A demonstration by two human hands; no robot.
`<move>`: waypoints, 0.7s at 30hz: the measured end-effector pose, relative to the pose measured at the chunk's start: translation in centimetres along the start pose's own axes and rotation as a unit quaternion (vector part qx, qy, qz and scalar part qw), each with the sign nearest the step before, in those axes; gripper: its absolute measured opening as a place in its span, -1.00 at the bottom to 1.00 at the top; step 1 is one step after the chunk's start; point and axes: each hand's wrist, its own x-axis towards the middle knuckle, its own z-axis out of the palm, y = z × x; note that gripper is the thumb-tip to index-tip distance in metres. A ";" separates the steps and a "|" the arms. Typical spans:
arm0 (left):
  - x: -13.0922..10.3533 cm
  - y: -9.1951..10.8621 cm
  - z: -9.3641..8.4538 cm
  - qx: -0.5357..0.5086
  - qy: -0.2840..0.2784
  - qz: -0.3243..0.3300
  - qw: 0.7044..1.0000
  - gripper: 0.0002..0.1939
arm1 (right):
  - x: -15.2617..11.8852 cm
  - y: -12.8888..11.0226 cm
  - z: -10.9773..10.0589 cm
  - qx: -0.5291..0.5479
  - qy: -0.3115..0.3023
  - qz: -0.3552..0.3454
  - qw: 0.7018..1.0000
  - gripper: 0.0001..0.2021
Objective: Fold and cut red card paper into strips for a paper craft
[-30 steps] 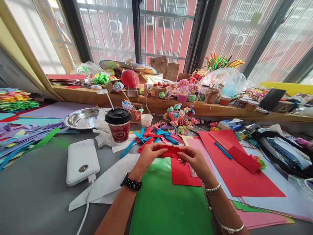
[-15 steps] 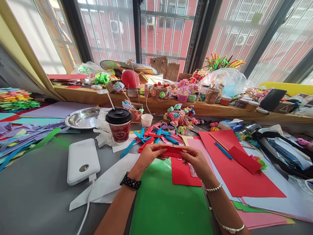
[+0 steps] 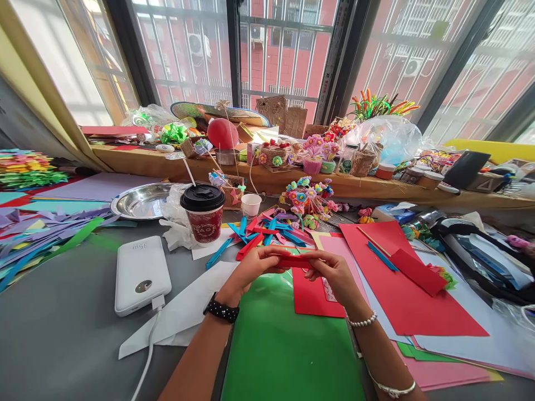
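Note:
A folded strip of red paper [image 3: 294, 260] is stretched between my two hands, above the far end of a green mat [image 3: 292, 340]. My left hand [image 3: 257, 266] pinches its left end between thumb and fingers. At the right end, my right hand [image 3: 330, 269] grips it the same way. Just beyond the hands lies a loose pile of folded blue paper strips [image 3: 271, 227] mixed with red and pink ones. Under my right hand, a red paper sheet [image 3: 307, 295] rests partly on the mat.
Left stand a lidded paper cup [image 3: 203, 217], a white power bank [image 3: 142, 275] with its cable, and a steel dish [image 3: 142, 201]. Large red paper [image 3: 401, 278] covers sheets on the right. A white paper cup [image 3: 251, 205] and a crocheted flower bunch [image 3: 308, 200] stand before the crowded sill.
The red paper strip has tilted and looks narrower between my hands. My fingers have shifted slightly along it; the things on the table have not moved.

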 end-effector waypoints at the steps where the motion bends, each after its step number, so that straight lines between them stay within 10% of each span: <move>1: -0.1 0.1 0.1 0.003 -0.005 -0.001 1.000 -0.72 | 0.0 0.0 0.0 -0.003 0.003 -0.001 1.000 -0.81; 21: 0.7 -0.9 0.9 0.069 0.094 0.060 0.991 -0.70 | 0.1 -0.1 1.1 -0.043 -0.001 0.023 0.999 -0.67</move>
